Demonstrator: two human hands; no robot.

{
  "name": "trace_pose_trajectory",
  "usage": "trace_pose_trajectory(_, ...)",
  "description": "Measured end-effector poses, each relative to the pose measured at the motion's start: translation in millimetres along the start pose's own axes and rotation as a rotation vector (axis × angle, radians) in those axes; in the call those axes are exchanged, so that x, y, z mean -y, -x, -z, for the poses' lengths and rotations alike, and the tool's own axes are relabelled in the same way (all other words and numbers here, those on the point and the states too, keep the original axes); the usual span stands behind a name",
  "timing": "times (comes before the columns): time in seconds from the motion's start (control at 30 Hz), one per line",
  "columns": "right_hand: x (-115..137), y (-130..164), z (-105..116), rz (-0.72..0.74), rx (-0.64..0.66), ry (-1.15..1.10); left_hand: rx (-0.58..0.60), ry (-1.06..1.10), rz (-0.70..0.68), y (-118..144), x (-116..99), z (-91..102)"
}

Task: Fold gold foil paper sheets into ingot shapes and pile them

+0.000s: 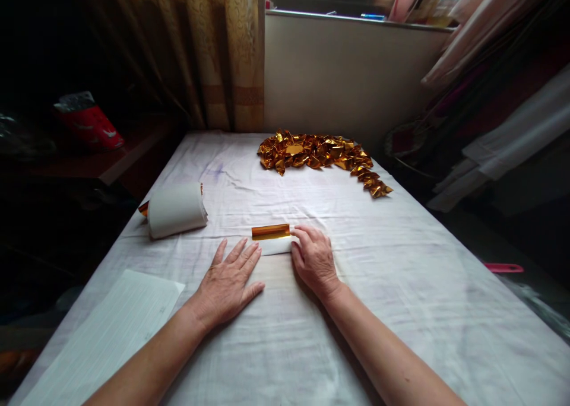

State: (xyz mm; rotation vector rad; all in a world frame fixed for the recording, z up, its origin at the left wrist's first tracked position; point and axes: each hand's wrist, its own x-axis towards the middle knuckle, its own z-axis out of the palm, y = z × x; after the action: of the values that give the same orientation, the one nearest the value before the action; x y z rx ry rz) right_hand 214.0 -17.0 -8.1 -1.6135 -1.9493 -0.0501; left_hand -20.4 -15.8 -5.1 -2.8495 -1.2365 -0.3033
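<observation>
A small sheet of gold foil paper (271, 232) lies on the white cloth in front of me. Its far edge is folded over to the gold side, while the near part shows white. My left hand (231, 281) rests flat with fingers spread, its fingertips at the sheet's left end. Curled at the right end is my right hand (315, 260), thumb and fingers closed on the paper's edge. Left of the sheet lies a curved stack of white-backed foil paper (177, 210). A string of folded gold foil pieces (318, 151) curves across the far side of the table.
A lined paper sheet (111, 335) covers the near left of the cloth-covered table (423, 287). A red container (95, 127) stands on a dark side surface at left. Curtains (222, 50) hang behind, and clothes (512, 127) hang at right. A pink handle (503, 267) sticks out beyond the right edge.
</observation>
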Motion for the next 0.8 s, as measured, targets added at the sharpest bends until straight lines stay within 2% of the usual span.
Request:
trace_pose_trajectory(0.07, 9, 3, 2, 0.137, 0.068, 0.0, -0.005, 0.002, 0.005, -1, -1, -0.5)
trace_pose_trajectory(0.17, 24, 6, 4, 0.28, 0.312, -0.021, -0.004, 0.0, 0.008, 0, -1, -1.5)
trace_pose_trajectory(0.23, 29, 8, 5, 0.277, 0.431, -0.018, -0.002, -0.002, 0.001, 0, 0, -1.8)
trace_pose_trajectory(0.33, 24, 11, 9, 0.21, 0.505, 0.02, 0.016, 0.0, 0.003, 0, 1, -0.7)
trace_pose_trajectory(0.53, -4, 24, 24, 0.089, 0.507, 0.126, 0.054, 0.019, 0.023, -2, -2, 2.9)
trace_pose_trajectory(0.67, -8, 27, 26, 0.081, 0.449, 0.116, -0.032, 0.043, 0.024, -8, -2, 7.2)
trace_pose_trajectory(0.8, -7, 17, 19, 0.011, 0.302, 0.008, -0.14, 0.089, 0.05, -25, -3, 11.8)
